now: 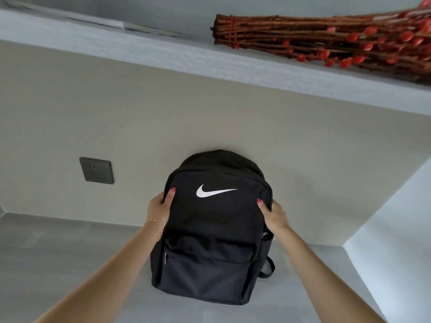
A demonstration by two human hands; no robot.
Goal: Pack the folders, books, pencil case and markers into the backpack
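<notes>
**Gripping the Backpack From Both Sides, Zips Closed**

Standing at the grey desk [58,264], the person has both arms stretched out toward the wall. Farthest left on that wall sits a dark socket plate [96,170], well clear of anything being handled. Next comes the left hand [159,209], wrapped around the left edge of the black backpack [210,229], thumb laid over the front panel and the other fingers hidden behind the side. A thin cord bracelet [154,221] circles that wrist.

The backpack stands upright in the middle of the desk with its top against the wall, white swoosh logo [214,191] facing the person. Its main zip and front pocket look closed. A strap loop [268,268] pokes out at the lower right.

The right hand [274,215] mirrors the left, clasped on the bag's right edge with the thumb in front. Holding it evenly on both sides looks like a way to steady or square the soft bag before opening it.

Above right, a bundle of dried red-bud branches [326,43] lies on the white shelf [163,57]. No folders, books, pencil case or markers are in view, so I judge the packing not begun.
</notes>
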